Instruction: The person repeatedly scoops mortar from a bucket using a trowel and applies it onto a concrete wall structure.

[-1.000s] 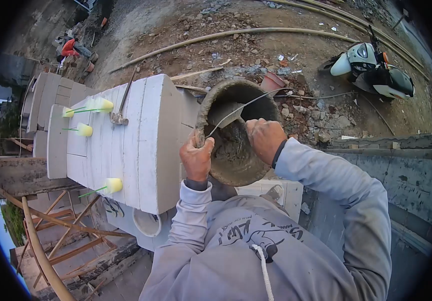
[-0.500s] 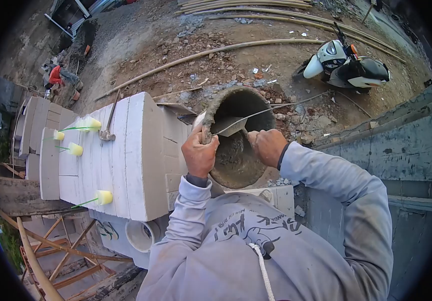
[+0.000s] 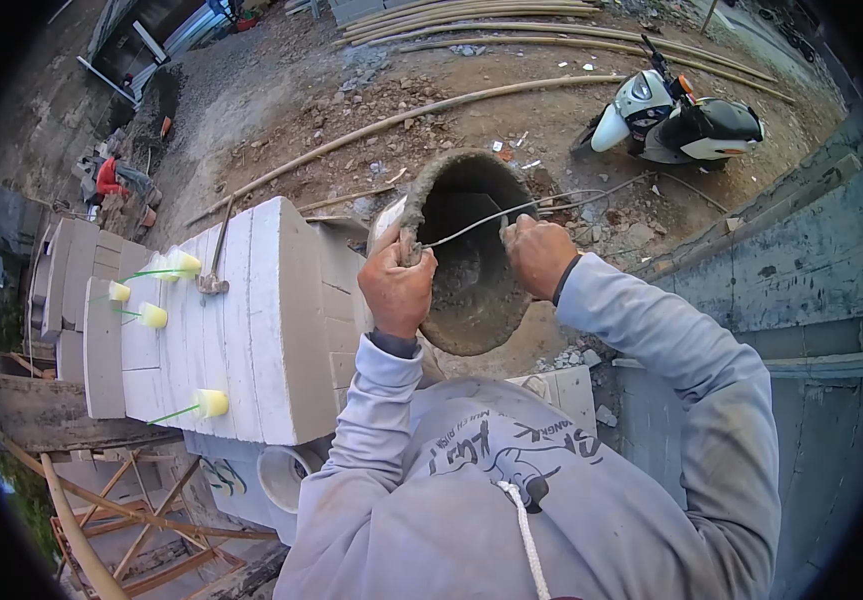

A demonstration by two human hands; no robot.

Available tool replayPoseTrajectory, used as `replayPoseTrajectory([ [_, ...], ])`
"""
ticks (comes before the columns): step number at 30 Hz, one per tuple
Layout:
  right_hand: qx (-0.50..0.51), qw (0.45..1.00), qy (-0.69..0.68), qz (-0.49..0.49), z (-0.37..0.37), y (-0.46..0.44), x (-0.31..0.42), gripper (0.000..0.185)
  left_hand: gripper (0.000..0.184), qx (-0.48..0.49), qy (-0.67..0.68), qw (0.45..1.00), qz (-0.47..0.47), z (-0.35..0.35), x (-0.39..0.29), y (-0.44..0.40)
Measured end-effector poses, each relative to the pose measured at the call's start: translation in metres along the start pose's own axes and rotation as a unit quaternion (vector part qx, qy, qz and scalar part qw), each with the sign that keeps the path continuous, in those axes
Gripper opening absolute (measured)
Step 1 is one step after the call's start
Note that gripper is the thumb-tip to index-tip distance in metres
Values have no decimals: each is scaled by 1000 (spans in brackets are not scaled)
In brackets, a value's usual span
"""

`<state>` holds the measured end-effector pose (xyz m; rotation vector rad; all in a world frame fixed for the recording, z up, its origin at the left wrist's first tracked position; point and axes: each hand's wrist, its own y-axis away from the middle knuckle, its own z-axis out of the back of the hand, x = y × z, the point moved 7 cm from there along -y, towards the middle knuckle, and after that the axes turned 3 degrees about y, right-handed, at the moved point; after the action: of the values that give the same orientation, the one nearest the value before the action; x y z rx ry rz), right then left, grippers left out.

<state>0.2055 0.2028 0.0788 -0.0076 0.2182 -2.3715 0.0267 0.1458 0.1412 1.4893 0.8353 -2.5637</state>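
A mortar-caked bucket [image 3: 471, 325] is tilted with its dark opening toward me, and wet grey mortar lies low inside it. My left hand [image 3: 397, 288] is closed on the bucket's left rim, where the wire handle [image 3: 476, 223] joins it. The wire runs across the opening toward the upper right. At the right side of the opening, my right hand [image 3: 539, 255] is closed round the handle of a trowel, whose blade is dim inside the bucket.
White blocks [image 3: 251, 320] on the left carry a hammer [image 3: 213, 284] and several yellowish cups with green straws. A scooter [image 3: 671, 120] stands at upper right, beyond bamboo poles [image 3: 431, 108]. A person in red [image 3: 109, 178] is at far left. A concrete wall [image 3: 791, 260] runs along the right.
The view has shifted. The trowel blade, seen pale in the bucket's opening before, now sits darker and deeper inside. Both hands keep their hold, and the bucket's opening faces me more.
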Motion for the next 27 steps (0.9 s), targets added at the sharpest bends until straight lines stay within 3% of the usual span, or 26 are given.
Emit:
replayPoseTrajectory([
  [1,8,993,105,-52,-6,-4,-9,14,18,6,-3,1000,-11,-6,0,0],
  [4,22,990,115,-78,-10,2,-5,11,19,24,20,999,-36,-22,-12,-3],
  [6,48,988,-90,-119,-26,12,-17,11,19,38,34,998,-41,-30,-19,-6],
  [8,88,987,-2,-133,-38,25,-21,13,18,79,30,996,-27,-41,-31,-6],
  [12,197,974,-83,-77,-45,50,-13,18,18,84,8,991,-101,-61,-59,-15],
  [16,235,950,-188,-85,-42,76,10,24,16,125,-17,990,-69,-73,-70,-15],
  [20,218,929,-271,-125,-23,72,27,32,17,100,14,991,-92,-73,-62,-18],
  [23,195,924,-304,-123,-22,63,31,33,16,97,13,994,-55,-57,-59,-22],
  [27,148,939,-295,-96,-1,46,23,31,13,-1,67,996,-56,-19,-37,-31],
])
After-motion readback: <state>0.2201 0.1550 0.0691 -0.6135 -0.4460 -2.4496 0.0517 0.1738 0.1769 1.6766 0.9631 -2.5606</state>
